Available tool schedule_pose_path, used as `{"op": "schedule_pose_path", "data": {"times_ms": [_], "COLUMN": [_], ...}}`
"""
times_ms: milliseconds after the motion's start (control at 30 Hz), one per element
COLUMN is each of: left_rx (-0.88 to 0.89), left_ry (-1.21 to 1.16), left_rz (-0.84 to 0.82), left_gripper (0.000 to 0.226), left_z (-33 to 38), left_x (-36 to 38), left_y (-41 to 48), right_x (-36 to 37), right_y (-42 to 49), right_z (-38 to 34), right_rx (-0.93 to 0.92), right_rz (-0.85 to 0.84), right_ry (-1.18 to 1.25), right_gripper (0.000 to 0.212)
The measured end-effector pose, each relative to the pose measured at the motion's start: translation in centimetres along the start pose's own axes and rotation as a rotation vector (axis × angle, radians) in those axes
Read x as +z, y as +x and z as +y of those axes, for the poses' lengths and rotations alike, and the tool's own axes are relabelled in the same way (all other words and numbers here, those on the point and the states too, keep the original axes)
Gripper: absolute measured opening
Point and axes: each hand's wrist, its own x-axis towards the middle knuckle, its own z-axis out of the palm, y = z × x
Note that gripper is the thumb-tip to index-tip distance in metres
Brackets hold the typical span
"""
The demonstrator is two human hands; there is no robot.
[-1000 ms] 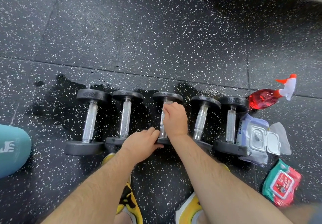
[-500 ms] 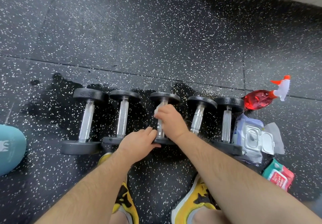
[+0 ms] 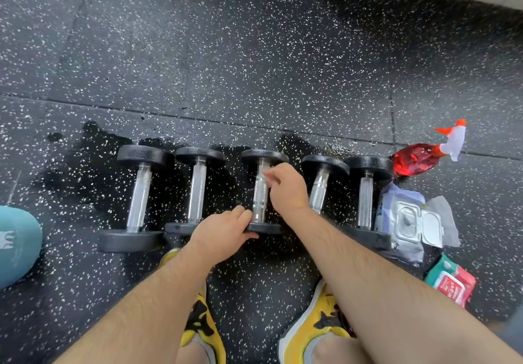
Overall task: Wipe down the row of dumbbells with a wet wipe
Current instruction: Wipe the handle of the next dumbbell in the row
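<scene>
the right hand (image 3: 287, 189) is pinching the wet wipe (image 3: 264, 172) on the handle of the middle dumbbell (image 3: 260, 194) of five lying on the floor (image 3: 254, 66) while the left hand (image 3: 223, 235) is gripping its near plate, so the wiping is probably sitting about halfway.
</scene>
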Motion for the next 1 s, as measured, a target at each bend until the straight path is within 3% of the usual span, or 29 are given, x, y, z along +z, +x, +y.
{"op": "schedule_pose_path", "data": {"times_ms": [133, 267, 367, 467, 600, 767, 933, 1000], "left_rx": [-0.003, -0.009, -0.019, -0.024, -0.018, -0.024, -0.031, -0.032], "left_ry": [0.002, -0.013, 0.002, 0.02, -0.001, -0.012, -0.042, -0.035], "left_rz": [0.003, 0.005, -0.011, -0.013, 0.01, 0.004, -0.016, -0.023], "left_gripper": [0.049, 0.047, 0.048, 0.049, 0.048, 0.048, 0.048, 0.049], "left_z": [-0.1, 0.0, 0.2, 0.1, 0.2, 0.0, 0.2, 0.2], "left_x": [0.0, -0.2, -0.3, -0.4, -0.3, -0.1, -0.3, -0.3], "left_y": [0.0, 0.0, 0.0, -0.1, 0.1, -0.1, 0.1, 0.1], "right_x": [0.0, 0.4, 0.5, 0.5, 0.4, 0.6, 0.2, 0.5], "right_y": [-2.0, -1.4, -1.8, -2.1, -1.5, -1.9, -1.6, -2.2], "right_z": [1.0, 0.7, 0.7, 1.6, 1.1, 1.3, 0.9, 0.9], "right_rx": [0.011, 0.01, -0.039, -0.115, -0.068, -0.227, -0.081, -0.125], "right_rz": [-0.058, -0.024, -0.033, -0.085, 0.017, -0.093, -0.037, -0.064], "right_ry": [-0.033, -0.035, -0.086, -0.091, -0.006, -0.123, -0.067, -0.136], "right_gripper": [0.026, 0.011, 0.028, 0.019, 0.016, 0.016, 0.014, 0.016]}}
